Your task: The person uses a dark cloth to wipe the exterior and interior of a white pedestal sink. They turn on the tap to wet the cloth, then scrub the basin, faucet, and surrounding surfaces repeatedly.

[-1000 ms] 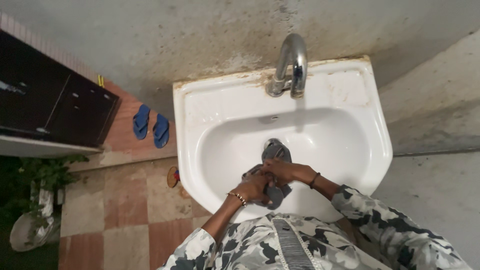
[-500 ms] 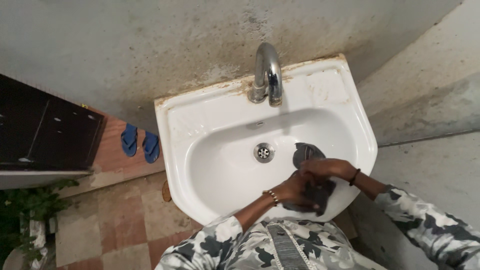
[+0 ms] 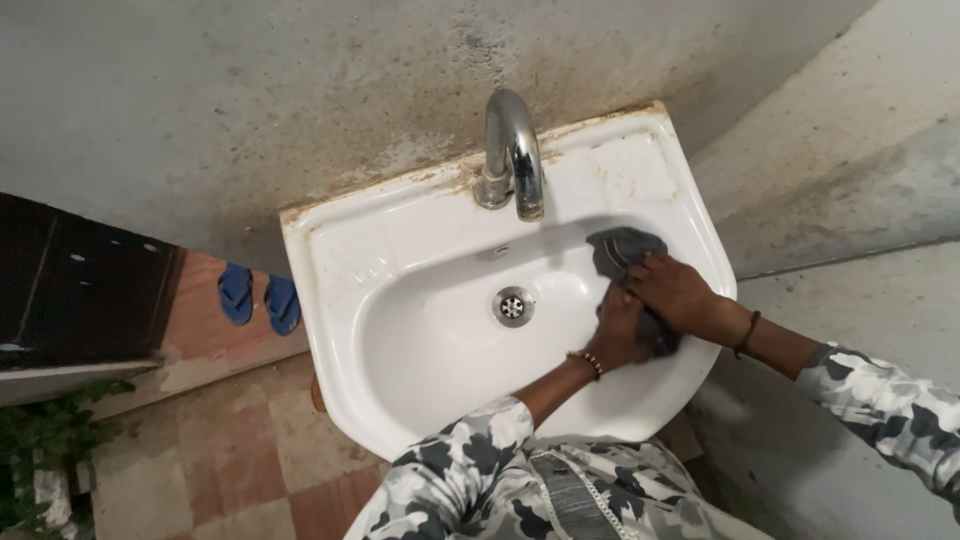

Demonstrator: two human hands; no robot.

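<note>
Hands meet at the right inner wall of a white wall-mounted washbasin (image 3: 400,250), both pressed on a dark grey cloth (image 3: 620,250). The right hand (image 3: 680,292) lies flat over the cloth's lower part, fingers bent over the fabric, a dark band at the wrist. The left hand (image 3: 617,335) sits just beside and below it, touching the same cloth, with a beaded bracelet at the wrist; its grip is closed on the cloth's lower edge as far as the view shows. The cloth's upper end bunches free against the basin wall, right of the chrome tap (image 3: 512,150), whose spout curves over the bowl. The round metal drain (image 3: 513,306) lies uncovered, left of the hands and apart from the cloth. Rust-coloured stains run along the basin's back rim. Both sleeves are grey camouflage print. A pair of blue flip-flops (image 3: 258,297) rests on the tiled floor (image 3: 220,460) to the left, near a dark cabinet (image 3: 80,290).
</note>
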